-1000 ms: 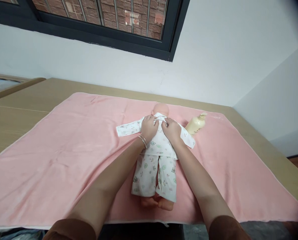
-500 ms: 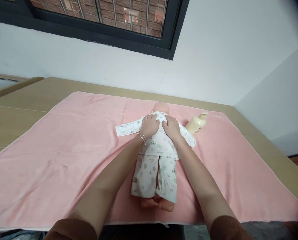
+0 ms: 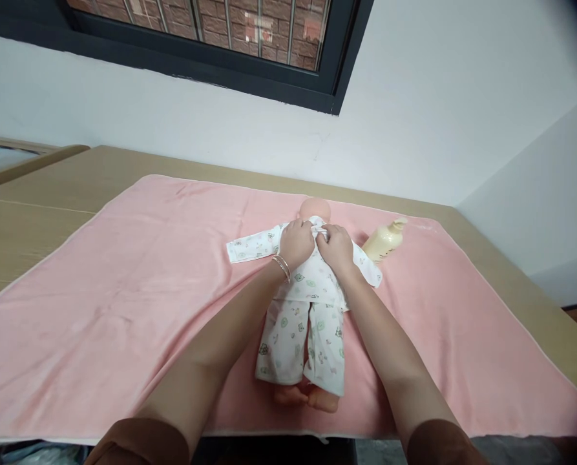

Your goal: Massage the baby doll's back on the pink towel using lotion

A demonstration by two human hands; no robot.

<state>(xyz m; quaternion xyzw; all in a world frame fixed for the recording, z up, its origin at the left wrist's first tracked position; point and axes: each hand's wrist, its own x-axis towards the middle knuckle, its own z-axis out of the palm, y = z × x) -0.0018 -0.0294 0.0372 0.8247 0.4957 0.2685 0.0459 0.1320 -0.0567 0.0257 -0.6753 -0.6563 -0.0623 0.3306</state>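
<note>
A baby doll (image 3: 313,210) in a white printed top (image 3: 312,278) and matching trousers (image 3: 300,345) lies on its back on a pink towel (image 3: 123,284), head toward the wall. My left hand (image 3: 295,241), with bangles on the wrist, rests on the doll's upper chest with fingers curled on the cloth near the collar. My right hand (image 3: 336,246) sits beside it, fingers pinched on the same cloth. The fingertips of both hands nearly meet under the doll's chin. The doll's bare feet (image 3: 307,397) stick out near the towel's front edge.
A cream pump bottle (image 3: 385,240) lies on the towel just right of the doll's shoulder. The towel covers a wooden table (image 3: 31,213) set against a white wall below a dark-framed window (image 3: 210,45). A second wooden surface (image 3: 21,161) sits at far left.
Both hands have drawn closer together at the doll's collar, and the fingers have gone from lying on the chest to pinching the cloth. The view shifted slightly.
</note>
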